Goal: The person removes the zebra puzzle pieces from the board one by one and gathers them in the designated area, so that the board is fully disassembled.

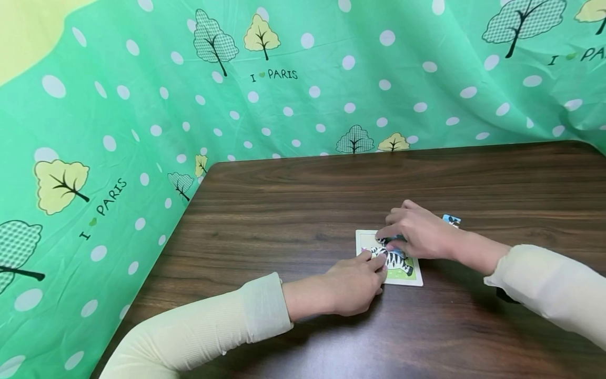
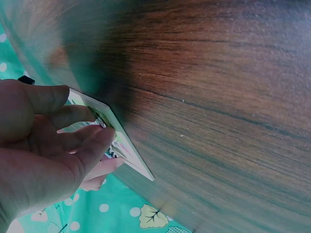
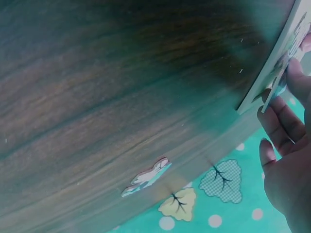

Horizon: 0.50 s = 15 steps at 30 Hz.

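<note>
A small zebra jigsaw puzzle (image 1: 396, 263) lies in a white-rimmed puzzle board (image 1: 402, 283) on the table. My left hand (image 1: 352, 284) reaches over its near left side, fingertips touching the zebra picture; in the left wrist view the thumb and fingers (image 2: 65, 138) are loosely bent at the board's edge. Over the far right part, my right hand (image 1: 421, 231) pinches a puzzle piece (image 3: 275, 90) between thumb and fingers, tilted close over the board. The right hand covers part of the picture.
One loose puzzle piece (image 1: 452, 220), blue with black and white, lies on the table just beyond the right wrist. The dark wooden table (image 1: 284, 210) is bordered at the back and left by a green dotted cloth (image 1: 293, 116).
</note>
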Tool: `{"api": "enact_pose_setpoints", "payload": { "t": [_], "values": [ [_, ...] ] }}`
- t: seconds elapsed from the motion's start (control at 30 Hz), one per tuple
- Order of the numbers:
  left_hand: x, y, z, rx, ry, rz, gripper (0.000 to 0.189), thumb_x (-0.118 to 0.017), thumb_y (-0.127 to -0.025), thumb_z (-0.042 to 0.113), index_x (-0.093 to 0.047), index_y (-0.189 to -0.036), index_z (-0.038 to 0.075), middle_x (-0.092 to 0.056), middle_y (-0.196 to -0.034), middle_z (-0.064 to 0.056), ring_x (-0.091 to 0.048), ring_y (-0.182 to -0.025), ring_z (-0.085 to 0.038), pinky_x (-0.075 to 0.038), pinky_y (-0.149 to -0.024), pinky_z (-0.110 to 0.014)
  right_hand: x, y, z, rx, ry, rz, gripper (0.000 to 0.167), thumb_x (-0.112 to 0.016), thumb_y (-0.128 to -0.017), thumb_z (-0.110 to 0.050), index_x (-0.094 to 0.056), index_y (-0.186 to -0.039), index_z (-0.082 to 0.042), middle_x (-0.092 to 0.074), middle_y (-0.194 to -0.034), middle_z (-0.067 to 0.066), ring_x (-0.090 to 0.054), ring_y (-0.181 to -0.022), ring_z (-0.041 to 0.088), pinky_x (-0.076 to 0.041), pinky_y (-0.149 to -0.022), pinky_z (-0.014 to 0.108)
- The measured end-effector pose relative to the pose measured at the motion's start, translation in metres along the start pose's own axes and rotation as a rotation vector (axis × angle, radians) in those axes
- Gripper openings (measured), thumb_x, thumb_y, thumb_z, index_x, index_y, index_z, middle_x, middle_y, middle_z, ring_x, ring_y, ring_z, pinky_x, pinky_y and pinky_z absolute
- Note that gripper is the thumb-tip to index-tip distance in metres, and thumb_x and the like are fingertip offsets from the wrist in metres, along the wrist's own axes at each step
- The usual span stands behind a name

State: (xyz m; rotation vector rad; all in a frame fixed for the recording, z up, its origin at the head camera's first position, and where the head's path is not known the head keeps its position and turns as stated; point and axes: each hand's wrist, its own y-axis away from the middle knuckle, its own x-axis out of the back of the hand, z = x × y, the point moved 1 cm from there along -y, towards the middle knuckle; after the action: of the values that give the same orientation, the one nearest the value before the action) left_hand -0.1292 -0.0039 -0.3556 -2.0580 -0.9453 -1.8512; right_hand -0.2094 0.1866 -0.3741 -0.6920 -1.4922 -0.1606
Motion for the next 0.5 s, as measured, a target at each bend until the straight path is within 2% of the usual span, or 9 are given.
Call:
{"api": "enact_pose_setpoints", "payload": {
  "t": [0.2, 0.5],
  "values": [
    [0.0005, 0.0008, -0.0002, 0.001, -0.003, -0.005, 0.046, -0.048, -0.100, 0.034, -0.049, -0.141, 0.014, -0.039, -0.148, 0.001, -0.043, -0.123, -0.018, -0.043, -0.098, -0.022, -0.0006, 0.0009, -0.0022, 0.035, 0.031, -0.005, 0.021, -0.080, -0.076, -0.017, -0.075, -0.096, -0.018, -0.058, -0.077, -0.010, -0.044, -0.072, 0.008, -0.026, -0.067, 0.027],
    [0.0002, 0.0003, 0.0002, 0.008, -0.001, -0.018, 0.047, -0.047, -0.100, 0.034, -0.047, -0.143, 0.014, -0.037, -0.149, 0.002, -0.041, -0.127, -0.019, -0.044, -0.098, -0.023, 0.0023, 0.0021, -0.0048, -0.028, 0.016, -0.063, 0.024, -0.078, -0.078, -0.019, -0.076, -0.102, -0.019, -0.059, -0.086, -0.008, -0.048, -0.080, 0.010, -0.028, -0.066, 0.027]
  ]
}}
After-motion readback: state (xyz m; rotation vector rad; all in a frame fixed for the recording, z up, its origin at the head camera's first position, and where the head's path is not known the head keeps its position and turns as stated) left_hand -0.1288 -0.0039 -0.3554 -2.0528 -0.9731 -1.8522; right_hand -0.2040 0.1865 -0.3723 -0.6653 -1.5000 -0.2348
